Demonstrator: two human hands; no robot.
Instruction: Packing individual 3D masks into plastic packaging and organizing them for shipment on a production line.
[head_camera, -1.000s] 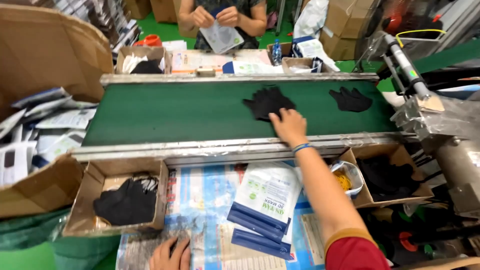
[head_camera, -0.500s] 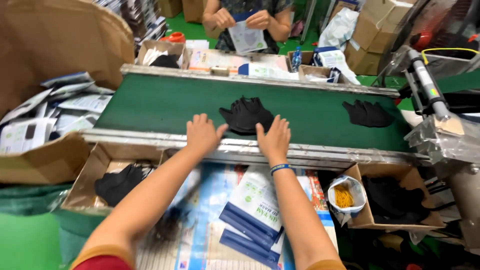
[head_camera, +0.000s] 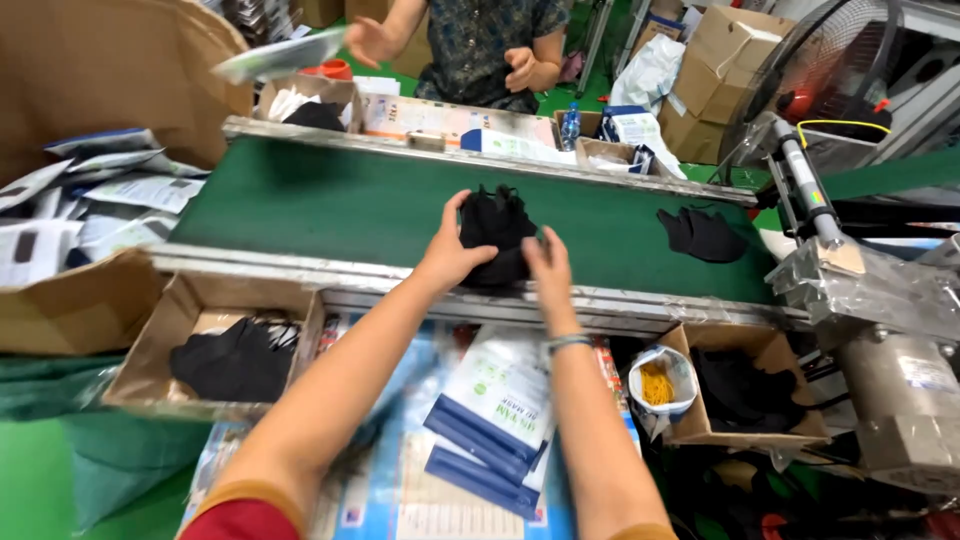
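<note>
Both of my hands are on a bunch of black masks (head_camera: 497, 228) at the near edge of the green conveyor belt (head_camera: 340, 205). My left hand (head_camera: 452, 255) grips the bunch from the left, thumb up along its side. My right hand (head_camera: 548, 265) presses against its lower right, a bracelet on the wrist. A second black mask pile (head_camera: 702, 234) lies further right on the belt, untouched.
A cardboard box of black masks (head_camera: 232, 358) sits at the lower left, another box (head_camera: 745, 392) at the lower right beside a bag of yellow bands (head_camera: 657, 383). White and blue pouches (head_camera: 495, 405) lie below my arms. A person (head_camera: 480, 45) works across the belt. A fan and machine stand at the right.
My left hand came up from below the table to the belt. Both hands closed in on the black masks and gathered them into a bunch at the belt's near edge.
</note>
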